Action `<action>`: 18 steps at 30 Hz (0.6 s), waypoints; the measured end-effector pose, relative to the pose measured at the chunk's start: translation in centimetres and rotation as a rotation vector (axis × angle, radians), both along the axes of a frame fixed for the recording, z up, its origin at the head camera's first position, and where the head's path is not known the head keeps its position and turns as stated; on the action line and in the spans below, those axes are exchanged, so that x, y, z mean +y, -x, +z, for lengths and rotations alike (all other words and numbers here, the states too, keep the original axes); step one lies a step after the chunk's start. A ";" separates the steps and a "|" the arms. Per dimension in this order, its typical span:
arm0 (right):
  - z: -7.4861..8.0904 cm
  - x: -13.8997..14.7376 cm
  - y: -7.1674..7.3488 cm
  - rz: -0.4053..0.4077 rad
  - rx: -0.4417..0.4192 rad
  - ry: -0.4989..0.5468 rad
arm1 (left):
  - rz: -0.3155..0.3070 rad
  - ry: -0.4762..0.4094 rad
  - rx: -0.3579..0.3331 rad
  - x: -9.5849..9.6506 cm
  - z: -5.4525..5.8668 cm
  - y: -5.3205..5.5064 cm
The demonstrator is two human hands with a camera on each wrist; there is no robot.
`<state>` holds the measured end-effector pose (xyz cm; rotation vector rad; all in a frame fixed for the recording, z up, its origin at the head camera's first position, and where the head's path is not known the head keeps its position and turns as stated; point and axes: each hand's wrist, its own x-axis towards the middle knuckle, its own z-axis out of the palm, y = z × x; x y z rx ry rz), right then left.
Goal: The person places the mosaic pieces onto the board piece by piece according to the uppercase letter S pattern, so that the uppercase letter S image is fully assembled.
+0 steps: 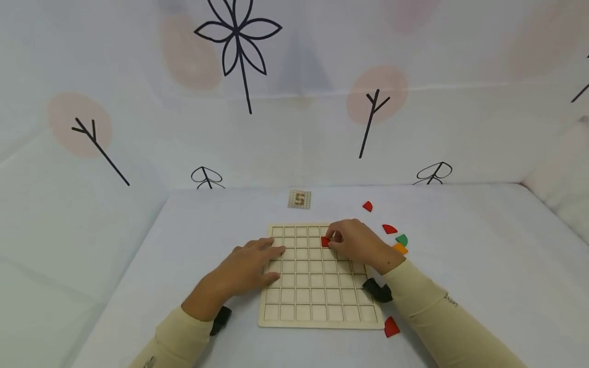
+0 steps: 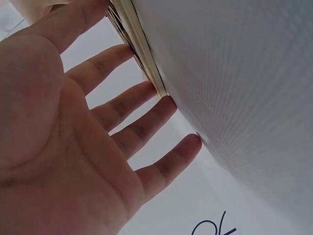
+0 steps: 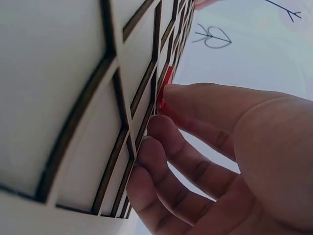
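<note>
A pale wooden grid board (image 1: 302, 296) lies flat on the white cloth. My left hand (image 1: 246, 266) rests at its left side, fingers spread and fairly straight; in the left wrist view the fingertips (image 2: 149, 88) lie along the board's edge (image 2: 146, 54). Over the upper right part of the grid, my right hand (image 1: 354, 243) pinches a small red tile (image 1: 325, 242) at a cell of the second row from the far side. The right wrist view shows thumb and forefinger at this red tile (image 3: 166, 83), with the other fingers curled against the grid. Part of the tile is hidden by the fingers.
Right of the board lie a red quarter-round piece (image 1: 389, 229), a green one (image 1: 402, 239) and an orange piece (image 1: 400, 248). Another red piece (image 1: 367, 206) sits farther back, and one (image 1: 391, 327) near the front corner. A patterned card (image 1: 299, 199) lies behind the board.
</note>
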<state>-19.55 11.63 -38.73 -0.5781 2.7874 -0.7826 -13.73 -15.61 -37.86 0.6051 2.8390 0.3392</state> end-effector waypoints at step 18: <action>3.1 3.4 -0.3 0.009 0.135 0.007 | 0.031 -0.043 -0.019 -0.7 0.2 0.2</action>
